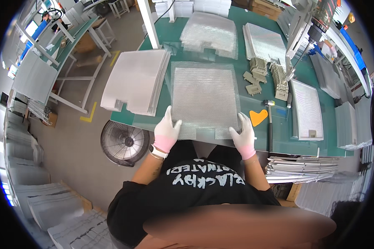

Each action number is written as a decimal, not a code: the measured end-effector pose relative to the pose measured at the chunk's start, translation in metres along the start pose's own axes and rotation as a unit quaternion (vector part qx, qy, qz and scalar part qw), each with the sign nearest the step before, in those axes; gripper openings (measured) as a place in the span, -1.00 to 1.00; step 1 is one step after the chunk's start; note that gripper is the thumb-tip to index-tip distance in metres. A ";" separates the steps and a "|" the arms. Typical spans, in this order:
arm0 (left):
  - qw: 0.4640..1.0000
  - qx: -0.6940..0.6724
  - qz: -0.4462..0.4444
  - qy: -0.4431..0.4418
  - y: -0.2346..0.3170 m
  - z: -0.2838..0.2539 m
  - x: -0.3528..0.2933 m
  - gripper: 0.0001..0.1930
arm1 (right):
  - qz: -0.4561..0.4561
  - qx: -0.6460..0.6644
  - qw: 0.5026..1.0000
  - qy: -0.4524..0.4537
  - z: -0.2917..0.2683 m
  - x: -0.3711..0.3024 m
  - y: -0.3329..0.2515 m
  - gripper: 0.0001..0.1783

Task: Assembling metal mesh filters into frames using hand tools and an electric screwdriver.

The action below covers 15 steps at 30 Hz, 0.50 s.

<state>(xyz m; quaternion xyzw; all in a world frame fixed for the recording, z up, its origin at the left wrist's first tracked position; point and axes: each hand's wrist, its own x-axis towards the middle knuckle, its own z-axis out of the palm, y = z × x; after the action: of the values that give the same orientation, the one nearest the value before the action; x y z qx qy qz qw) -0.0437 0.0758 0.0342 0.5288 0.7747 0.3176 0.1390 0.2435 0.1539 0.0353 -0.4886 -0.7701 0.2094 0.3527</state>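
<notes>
In front of me a grey metal mesh sheet (203, 97) lies on the green table (162, 120), its near edge at the table's front and a small rectangular notch in that edge. A wider, see-through mesh layer shows around it. My left hand (167, 132), in a white glove with a pink cuff, grips the near left edge, thumb over the mesh and fingers along the side. My right hand (243, 136), gloved alike, holds the near right edge the same way. The fingers' undersides are hidden.
Stacked mesh sheets (135, 81) stand left, more mesh (210, 33) behind. At right are beige plastic clips (279, 81), an orange scraper (258, 118), a hammer (270, 124), a screwdriver (289, 101) and a framed filter panel (307, 110). A floor fan (124, 142) stands lower left; a powered driver (320, 25) hangs upper right.
</notes>
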 end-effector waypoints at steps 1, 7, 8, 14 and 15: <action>1.000 0.001 -0.001 0.000 0.000 0.003 0.002 -0.29 | 0.000 0.001 1.000 -0.001 0.002 0.001 0.002 -0.34; 0.997 0.069 -0.002 -0.022 -0.002 0.014 0.008 -0.26 | 0.017 -0.039 0.999 -0.023 0.013 -0.001 0.017 -0.31; 0.997 0.079 0.000 -0.021 -0.003 0.014 0.007 -0.26 | 0.009 -0.036 0.999 -0.023 0.013 -0.002 0.017 -0.30; 0.995 0.100 0.016 -0.014 -0.010 0.017 0.008 -0.24 | -0.014 -0.028 0.999 -0.018 0.014 -0.005 0.018 -0.31; 0.994 0.102 0.010 -0.019 -0.010 0.017 0.009 -0.23 | -0.011 -0.029 0.999 -0.021 0.014 -0.004 0.017 -0.32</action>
<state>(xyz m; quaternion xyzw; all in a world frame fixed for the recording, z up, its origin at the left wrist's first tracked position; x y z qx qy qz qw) -0.0451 0.0869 0.0158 0.5543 0.7948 0.2277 0.0958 0.2444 0.1578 0.0134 -0.4855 -0.7884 0.1936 0.3244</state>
